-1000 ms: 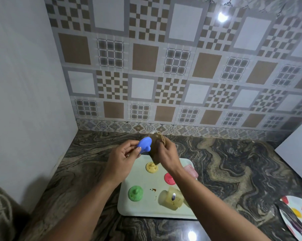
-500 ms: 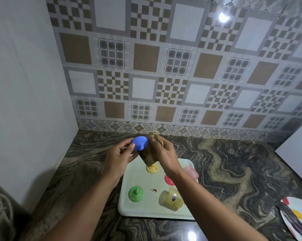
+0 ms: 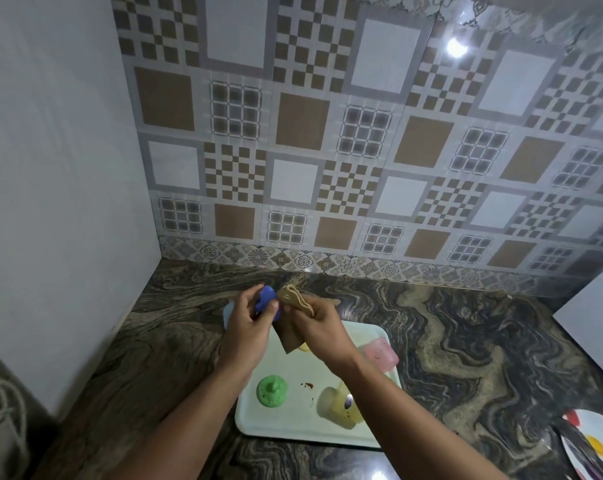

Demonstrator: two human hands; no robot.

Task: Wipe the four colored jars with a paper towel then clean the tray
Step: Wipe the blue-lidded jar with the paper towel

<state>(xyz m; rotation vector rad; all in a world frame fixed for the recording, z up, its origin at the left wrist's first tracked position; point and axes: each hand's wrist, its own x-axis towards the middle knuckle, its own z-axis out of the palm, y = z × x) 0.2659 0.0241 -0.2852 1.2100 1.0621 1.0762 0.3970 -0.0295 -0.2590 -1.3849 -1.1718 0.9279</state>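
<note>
No labels we can read. Our left hand (image 3: 246,327) fingers pinch the blue lid (image 3: 267,303); right hand (image 3: 322,329) fingers clamp the brown paper towel (image 3: 289,327) at its 3 o'clock, both raised above tray (image 3: 293,427).

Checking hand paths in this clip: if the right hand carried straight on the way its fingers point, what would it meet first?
The right hand, holding the brown paper towel, points left toward the blue lid in the left hand. It would likely meet that lid first; depth is unclear.
</note>
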